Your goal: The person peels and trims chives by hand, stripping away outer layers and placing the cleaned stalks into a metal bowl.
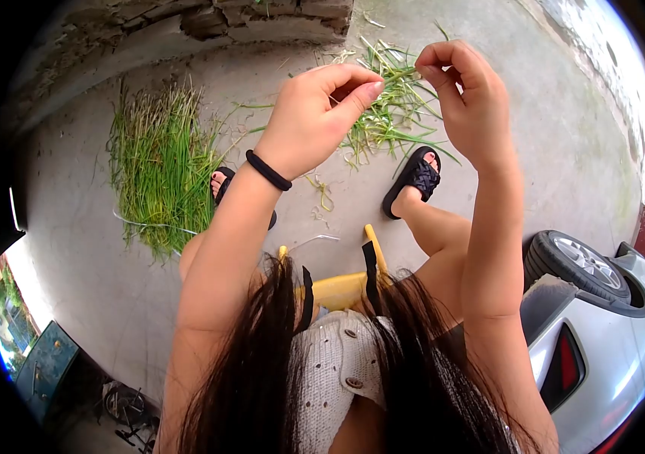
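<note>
My left hand, with a black band on its wrist, is raised in front of me, thumb and index finger pinched together. My right hand is up at the same height, its fingertips pinched too. A thin green strand seems to run between the two pinches. Below and behind the hands, loose green stalks lie scattered on the concrete floor. To the left rests a large pile of long green stalks, laid side by side.
A yellow frame stands between my legs, near my black sandals. At the right are a wheel and a silver car. A rough wall base borders the floor at the top.
</note>
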`<act>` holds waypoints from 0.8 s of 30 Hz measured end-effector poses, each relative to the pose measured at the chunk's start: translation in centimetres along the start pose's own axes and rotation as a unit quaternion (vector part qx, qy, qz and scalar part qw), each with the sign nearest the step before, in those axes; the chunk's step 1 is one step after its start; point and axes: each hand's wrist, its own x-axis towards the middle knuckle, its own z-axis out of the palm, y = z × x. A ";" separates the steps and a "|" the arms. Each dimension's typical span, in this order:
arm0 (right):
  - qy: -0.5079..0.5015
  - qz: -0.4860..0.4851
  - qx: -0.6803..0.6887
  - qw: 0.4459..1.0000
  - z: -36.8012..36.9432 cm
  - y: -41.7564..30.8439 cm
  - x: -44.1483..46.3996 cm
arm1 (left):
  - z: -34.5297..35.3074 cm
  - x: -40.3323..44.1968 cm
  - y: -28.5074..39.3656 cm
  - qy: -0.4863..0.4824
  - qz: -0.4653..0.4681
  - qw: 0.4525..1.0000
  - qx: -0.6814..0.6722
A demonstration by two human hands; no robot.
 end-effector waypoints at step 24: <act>0.045 0.214 0.293 0.931 2.1 -1.8 -0.4 | 0.8 -0.1 0.4 -0.004 -0.044 0.979 -0.201</act>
